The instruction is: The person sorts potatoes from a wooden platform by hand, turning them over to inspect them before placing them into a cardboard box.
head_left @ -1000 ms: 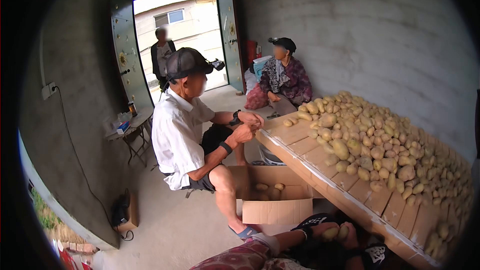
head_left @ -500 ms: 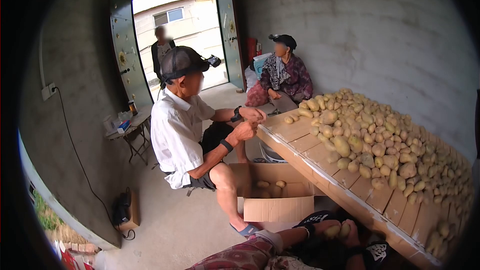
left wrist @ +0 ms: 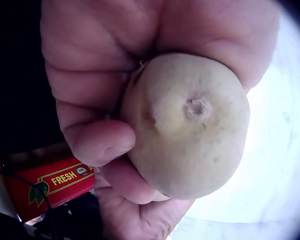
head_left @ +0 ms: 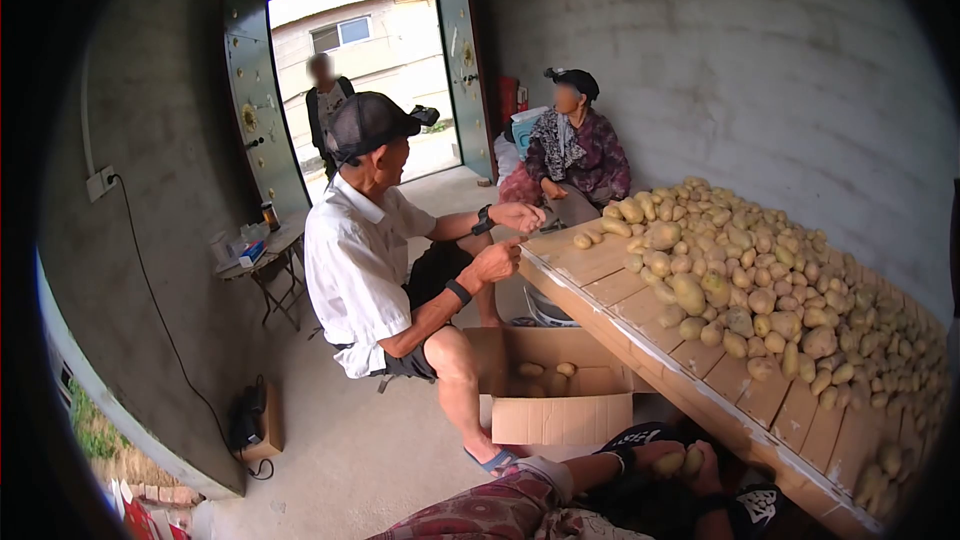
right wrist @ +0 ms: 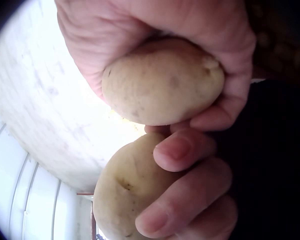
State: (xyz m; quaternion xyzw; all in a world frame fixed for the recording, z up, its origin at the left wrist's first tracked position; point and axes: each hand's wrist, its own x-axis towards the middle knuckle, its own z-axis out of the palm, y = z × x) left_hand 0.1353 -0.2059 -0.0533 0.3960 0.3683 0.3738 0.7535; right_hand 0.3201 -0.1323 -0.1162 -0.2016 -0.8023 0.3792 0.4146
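Note:
Both of my hands are low at the front in the head view, close together beside the table's edge. My left hand [head_left: 652,452] grips a potato [left wrist: 190,125], its fingers curled round the side; a rough scar shows on the pale skin. My right hand [right wrist: 160,20] holds another potato [right wrist: 162,82] in its palm with the fingers wrapped round it. In the right wrist view the left hand's fingers [right wrist: 190,195] and its potato appear just below the right hand. The two potatoes are side by side in the head view.
A big heap of potatoes [head_left: 770,290] lies on the cardboard-covered table [head_left: 640,325]. An open cardboard box [head_left: 560,420] with a few potatoes stands on the floor. A person in a white shirt [head_left: 350,270] sits beside it; another person [head_left: 580,155] sits at the far wall, and one stands in the doorway.
My hands stay nearly in place, each with its potato. The person in the white shirt has moved their hands apart near the table corner. The view has shifted slightly.

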